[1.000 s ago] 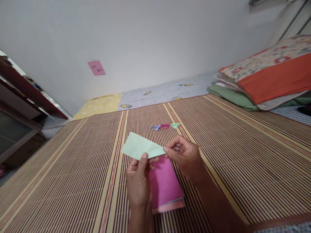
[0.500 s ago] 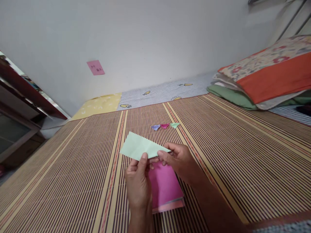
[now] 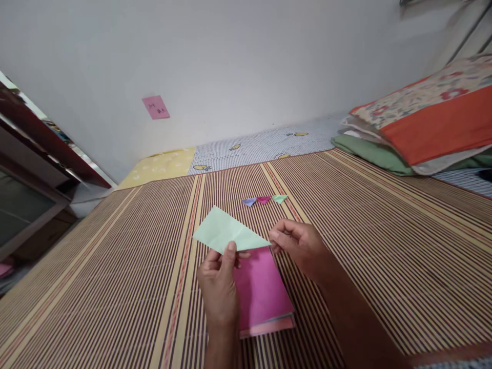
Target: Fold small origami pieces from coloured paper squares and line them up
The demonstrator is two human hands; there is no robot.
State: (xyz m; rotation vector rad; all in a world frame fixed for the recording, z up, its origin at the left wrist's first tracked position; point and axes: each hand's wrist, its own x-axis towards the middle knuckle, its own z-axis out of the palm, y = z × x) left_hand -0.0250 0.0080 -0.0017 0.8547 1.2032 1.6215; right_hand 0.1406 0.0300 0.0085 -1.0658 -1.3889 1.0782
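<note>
Hidden or cut off: the underside of the green paper [image 3: 226,233] can't be seen. The left hand [image 3: 218,287] covers the near left part of the pink pad [image 3: 261,289]. Both forearms run out of the bottom edge. Writing on the pink note [image 3: 156,107] on the wall is too small to read. The pillows [image 3: 426,123] are cut off at the right edge.

Green paper: pale mint, folded to a long pointed shape, one crease showing across it, point toward the right. Held up in the air, above the far edge of the pink pad and above the mat [image 3: 115,277].

Left hand: closed on the near edge of the green paper, thumb on top, the other fingers underneath and hard to make out.

Right hand [image 3: 298,243]: fingers curled together, thumb and forefinger nearly meeting just beside the paper's right point. Cannot tell whether they touch it or pinch anything.

Pink pad: stack of magenta sheets, an orange-pink layer showing at the near edge, flat on the mat.

Small folded pieces [image 3: 264,200]: three in a row on the mat beyond the hands, purple, pink, green. Shapes too small to make out.

Mat: striped brown and yellow, covers the bed.
</note>
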